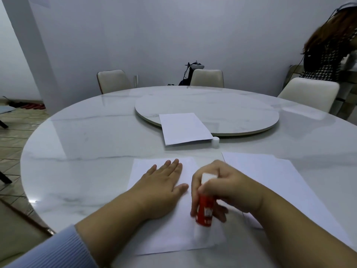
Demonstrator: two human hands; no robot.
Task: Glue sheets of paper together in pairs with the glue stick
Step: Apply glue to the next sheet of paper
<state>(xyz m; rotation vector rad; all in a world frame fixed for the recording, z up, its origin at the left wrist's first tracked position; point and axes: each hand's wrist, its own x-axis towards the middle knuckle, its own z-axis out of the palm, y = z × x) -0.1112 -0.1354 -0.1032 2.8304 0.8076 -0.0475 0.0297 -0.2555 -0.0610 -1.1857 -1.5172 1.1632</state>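
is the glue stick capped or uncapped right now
Uncapped. The right hand grips the red glue stick tip-down on the paper, and its white cap stands apart on the table.

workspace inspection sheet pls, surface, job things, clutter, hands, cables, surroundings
surface: round marble table with a turntable at centre
job's things: near sheet under both hands; sheet pile to its right; far sheets overlapping the turntable; red glue stick, tip down on the near sheet; white cap standing by the far sheets
clutter: nothing seen
grip: left hand flat on the near sheet; right hand holds the glue stick
cables: dark cable on gear behind the far chair
surroundings: three chairs, a person at right
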